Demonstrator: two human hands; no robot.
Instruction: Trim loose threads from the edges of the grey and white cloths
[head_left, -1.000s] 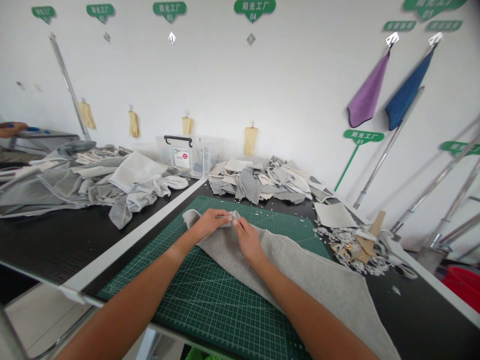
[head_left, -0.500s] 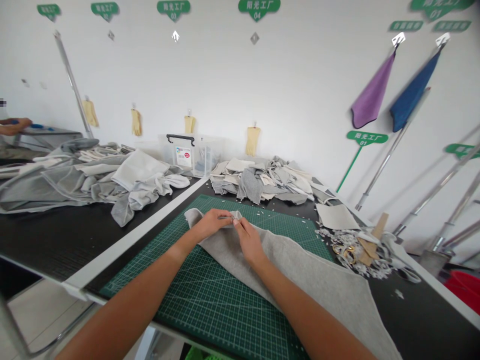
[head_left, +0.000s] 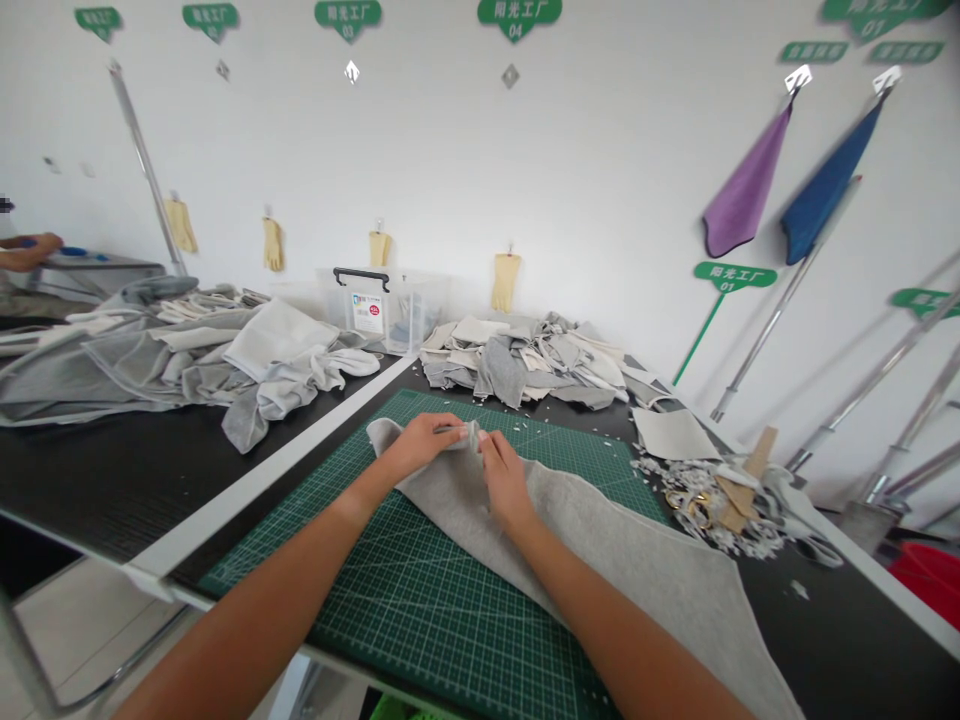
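A long piece of grey fabric (head_left: 622, 550) lies slantwise over a green cutting mat (head_left: 420, 610). Its far edge is lifted and bunched between my two hands. My left hand (head_left: 424, 440) pinches that edge, with the fingertips bent over the cloth. Close on its right, my right hand (head_left: 504, 475) grips the same edge between thumb and fingers. A small fold of the fabric stands up in the narrow gap between the hands. The fingertips partly hide the gripped cloth.
Piles of grey and white cloth (head_left: 525, 360) lie behind the mat and at left (head_left: 187, 350). A clear plastic box (head_left: 409, 310) stands at the back. Scissors (head_left: 694, 508), brown card pieces (head_left: 735, 500) and scraps lie at right. Far left, another person's hand (head_left: 37, 250) shows.
My right hand has shifted slightly right, away from my left hand, widening the gap between them. The fold of fabric between them shows more. My left hand has barely moved.
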